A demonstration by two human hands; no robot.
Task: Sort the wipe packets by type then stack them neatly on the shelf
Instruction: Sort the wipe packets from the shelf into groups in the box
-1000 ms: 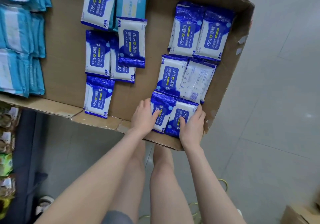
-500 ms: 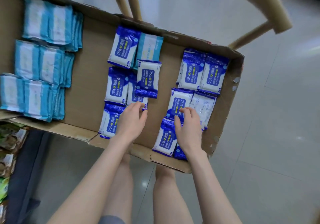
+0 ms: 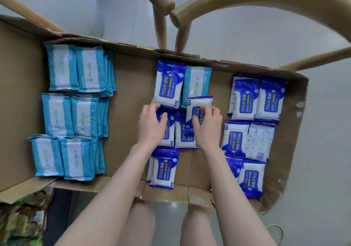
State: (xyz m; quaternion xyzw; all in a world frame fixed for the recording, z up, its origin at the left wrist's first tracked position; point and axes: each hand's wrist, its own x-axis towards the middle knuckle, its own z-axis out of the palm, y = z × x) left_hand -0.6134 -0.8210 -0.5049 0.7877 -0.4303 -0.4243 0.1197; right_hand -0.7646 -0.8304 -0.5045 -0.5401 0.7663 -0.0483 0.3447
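A flat cardboard tray (image 3: 131, 78) holds wipe packets. Light blue packets (image 3: 76, 112) lie in stacked rows on its left. Dark blue alcohol wipe packets lie in the middle and in paired rows on the right (image 3: 254, 99). One light blue packet (image 3: 197, 82) sits among the middle dark blue ones. My left hand (image 3: 152, 126) curls over a dark blue packet (image 3: 168, 131) in the middle group. My right hand (image 3: 207, 124) pinches a tilted dark blue packet (image 3: 198, 103) lying across its neighbours. Another dark blue stack (image 3: 164, 169) lies near the front edge.
Curved wooden chair legs and arms (image 3: 247, 0) stand just behind the tray. Colourful snack packets (image 3: 20, 219) fill a lower shelf at bottom left. Grey tiled floor (image 3: 319, 169) lies to the right, and my bare legs show below the tray.
Both hands have left the front right pair of dark blue packets and moved up and left to the middle group. The view has tilted up, showing more of the tray and the chair.
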